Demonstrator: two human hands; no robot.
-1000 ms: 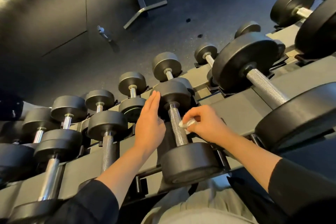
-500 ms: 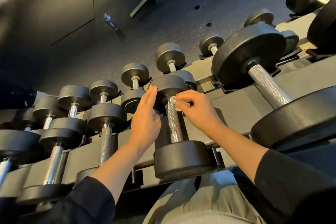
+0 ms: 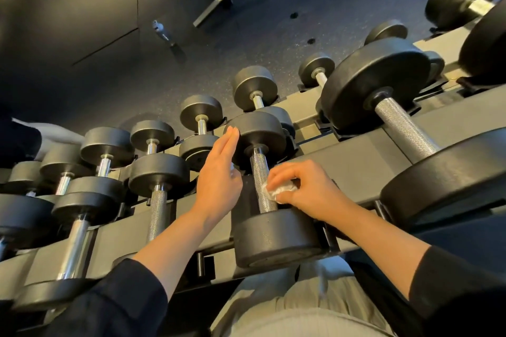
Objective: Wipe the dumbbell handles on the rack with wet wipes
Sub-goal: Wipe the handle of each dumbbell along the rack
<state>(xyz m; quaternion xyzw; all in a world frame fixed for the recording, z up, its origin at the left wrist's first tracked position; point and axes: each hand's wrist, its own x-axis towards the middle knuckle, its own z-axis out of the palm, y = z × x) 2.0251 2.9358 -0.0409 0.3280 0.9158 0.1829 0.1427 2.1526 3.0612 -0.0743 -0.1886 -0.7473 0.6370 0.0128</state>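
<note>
Fingers (image 3: 276,178) of right hand (image 3: 306,191) pinch a wadded wet wipe (image 3: 276,192) vs the lower part of the knurled dumbbell handle (image 3: 261,180), mid-rack (image 3: 356,161); left hand (image 3: 219,172) flat, fingers straight, steadying far head (image 3: 260,137). Best: wrap wipe round, twist w/ full-length strokes.

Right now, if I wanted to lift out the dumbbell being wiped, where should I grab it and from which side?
Probably the knurled handle, the bare stretch above the wet wipe that the right hand pinches. Come from above, fingers wrapping across the bar: it lies tilted in the rack between two wide heads, and only the narrow, textured handle fits a hand.
</note>
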